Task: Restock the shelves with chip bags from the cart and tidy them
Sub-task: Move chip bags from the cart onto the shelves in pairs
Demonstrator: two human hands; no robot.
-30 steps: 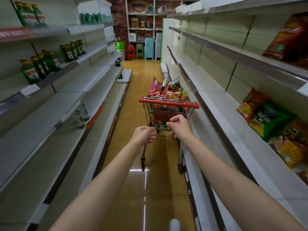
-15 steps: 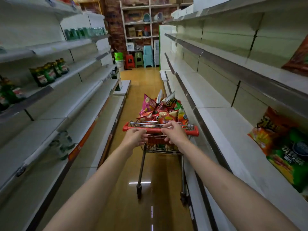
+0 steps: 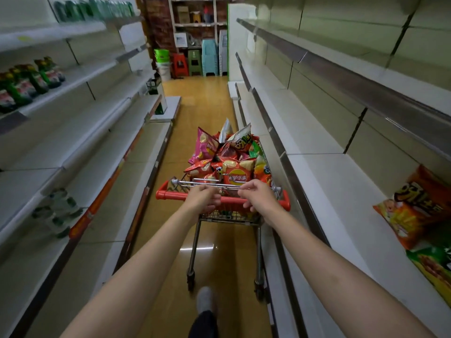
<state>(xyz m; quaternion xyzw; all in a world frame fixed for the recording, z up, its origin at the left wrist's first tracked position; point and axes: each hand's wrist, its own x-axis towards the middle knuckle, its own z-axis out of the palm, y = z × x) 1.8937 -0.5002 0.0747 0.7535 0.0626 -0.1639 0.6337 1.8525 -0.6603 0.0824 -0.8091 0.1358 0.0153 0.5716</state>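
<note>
A small wire cart with a red handle stands in the aisle straight ahead, heaped with red, pink and green chip bags. My left hand grips the handle left of centre. My right hand grips it right of centre. On the right-hand shelf an orange chip bag and a green one lie at the frame's edge, with bare shelf beside them.
Shelving lines both sides of the narrow aisle. Green packets sit on the left upper shelf, clear bottles lower down. Stacked stools and buckets stand at the aisle's far end. My foot is behind the cart.
The cart now sits closer and lower in view, and both hands have closed on its red handle. The chip bags on the right shelf have slid toward the frame's right edge.
</note>
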